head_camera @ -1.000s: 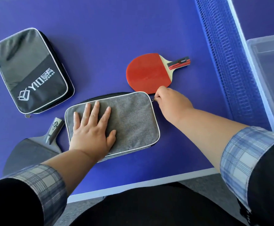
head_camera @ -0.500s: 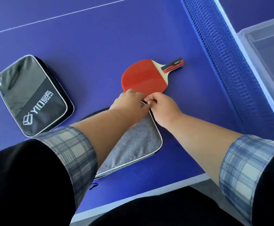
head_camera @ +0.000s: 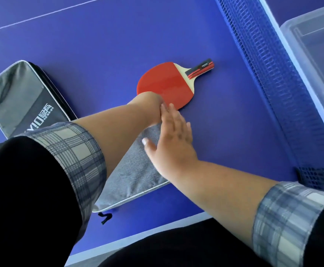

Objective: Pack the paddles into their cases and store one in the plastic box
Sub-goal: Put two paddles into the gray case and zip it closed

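The blue surface, edged in white at the near side, carries a red paddle lying flat, its handle pointing toward the net. Just beside its blade lies a grey case, a black case lies well off to the left, and a clear plastic box sits beyond the net.

White lettering on the black case reads "YIO" — its lower edge cut off by a plaid sleeve — followed by larger stylised characters and a line of small print, neither legible. The handle of the red paddle carries a short white brand word on its dark stripe, too small and blurred to make out.
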A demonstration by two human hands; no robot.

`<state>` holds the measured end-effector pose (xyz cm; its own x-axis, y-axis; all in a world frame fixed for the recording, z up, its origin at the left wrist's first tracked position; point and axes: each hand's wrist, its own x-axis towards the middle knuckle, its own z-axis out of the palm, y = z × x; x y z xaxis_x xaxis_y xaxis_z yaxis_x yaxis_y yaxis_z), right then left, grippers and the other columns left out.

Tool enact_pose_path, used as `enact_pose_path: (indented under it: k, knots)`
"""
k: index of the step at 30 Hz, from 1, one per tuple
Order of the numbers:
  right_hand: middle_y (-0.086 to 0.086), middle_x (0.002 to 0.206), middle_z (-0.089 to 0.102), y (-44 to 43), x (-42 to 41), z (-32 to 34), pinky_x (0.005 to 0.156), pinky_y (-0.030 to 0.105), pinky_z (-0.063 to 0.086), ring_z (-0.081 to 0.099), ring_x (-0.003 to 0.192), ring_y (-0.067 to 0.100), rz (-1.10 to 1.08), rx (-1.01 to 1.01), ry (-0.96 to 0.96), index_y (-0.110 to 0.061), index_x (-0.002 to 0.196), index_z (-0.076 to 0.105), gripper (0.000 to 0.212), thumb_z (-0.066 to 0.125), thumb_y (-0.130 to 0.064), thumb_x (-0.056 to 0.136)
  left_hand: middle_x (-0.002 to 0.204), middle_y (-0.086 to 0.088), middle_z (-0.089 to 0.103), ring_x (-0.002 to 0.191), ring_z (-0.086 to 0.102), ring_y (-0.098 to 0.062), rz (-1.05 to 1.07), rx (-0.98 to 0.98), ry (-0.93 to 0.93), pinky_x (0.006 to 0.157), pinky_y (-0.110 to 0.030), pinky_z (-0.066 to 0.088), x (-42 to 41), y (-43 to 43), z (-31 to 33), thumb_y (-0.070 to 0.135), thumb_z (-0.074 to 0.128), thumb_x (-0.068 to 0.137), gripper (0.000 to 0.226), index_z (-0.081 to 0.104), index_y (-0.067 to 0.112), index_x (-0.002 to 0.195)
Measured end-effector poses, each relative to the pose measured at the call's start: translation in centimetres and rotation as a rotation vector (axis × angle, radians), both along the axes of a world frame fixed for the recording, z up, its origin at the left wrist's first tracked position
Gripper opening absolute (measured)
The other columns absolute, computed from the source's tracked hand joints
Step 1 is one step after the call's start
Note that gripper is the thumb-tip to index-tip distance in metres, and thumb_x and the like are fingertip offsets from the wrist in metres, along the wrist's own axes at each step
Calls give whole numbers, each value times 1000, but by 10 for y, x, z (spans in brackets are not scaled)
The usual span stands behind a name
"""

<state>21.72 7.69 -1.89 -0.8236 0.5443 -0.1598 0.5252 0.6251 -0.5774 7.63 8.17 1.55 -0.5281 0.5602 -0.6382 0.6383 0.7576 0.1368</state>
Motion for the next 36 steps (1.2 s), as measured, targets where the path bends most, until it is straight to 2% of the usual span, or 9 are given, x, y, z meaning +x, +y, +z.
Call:
enact_pose_path:
  k: [3,6,9,15,20,25,29,33,36]
  knots:
    - [4,168,-8,-10,4,-19,122,54,9,3,154,25,95,71,-278,-17,155,-19,116,46,-77,82,100,-1,66,94,57,-24,131,107,-95,80,-35,48,-5,-12,-11,16,43,97,27,67,11,111]
    - [3,168,0,-8,4,-28,113,48,29,25,144,25,95,167,-287,-17,158,-5,111,37,-83,80,76,3,57,82,55,-23,348,260,-109,71,-31,47,-11,-28,-20,29,49,92,19,62,22,81]
    - [2,167,6,-12,-1,-29,95,40,38,35,131,25,78,215,-318,-15,159,0,110,36,-84,80,62,1,49,58,47,-23,431,252,-24,49,-25,37,-14,-43,-26,22,45,87,23,50,19,66]
    - [1,166,7,-9,-11,-17,104,43,31,24,141,26,84,136,-361,-16,159,3,108,50,-76,82,68,8,51,76,53,-24,532,324,-52,61,-28,41,-15,-78,-31,27,50,92,27,50,27,64]
    - [0,158,33,-2,-50,-13,117,52,15,24,146,21,213,233,-184,-20,156,23,68,47,-44,97,57,3,53,50,47,-22,634,332,-72,44,-21,36,-13,-85,-36,29,52,89,23,59,19,70]
    - [0,154,34,-4,-55,-30,112,51,24,30,137,24,252,386,-289,-21,153,30,58,35,-48,102,85,-6,62,78,57,-29,646,319,14,73,-39,52,-20,-107,-34,27,45,86,25,65,12,86]
    - [0,156,30,-6,-57,-30,113,51,24,26,141,23,234,399,-318,-21,153,30,57,35,-47,103,70,-1,54,65,48,-26,672,187,171,70,-37,31,-14,-124,-37,24,44,83,18,51,15,69]
    - [3,165,19,-20,-56,-21,119,57,6,10,152,26,343,386,-179,-20,153,32,57,39,-42,101,67,0,55,70,50,-29,717,314,163,74,-37,37,-7,-131,-39,23,43,86,23,49,17,65]
    - [7,166,21,-41,-46,-20,119,61,2,7,154,29,482,421,-218,-19,156,27,85,20,-71,89,80,1,64,78,59,-28,749,379,99,79,-39,48,-8,-133,-37,28,45,92,27,63,16,76]
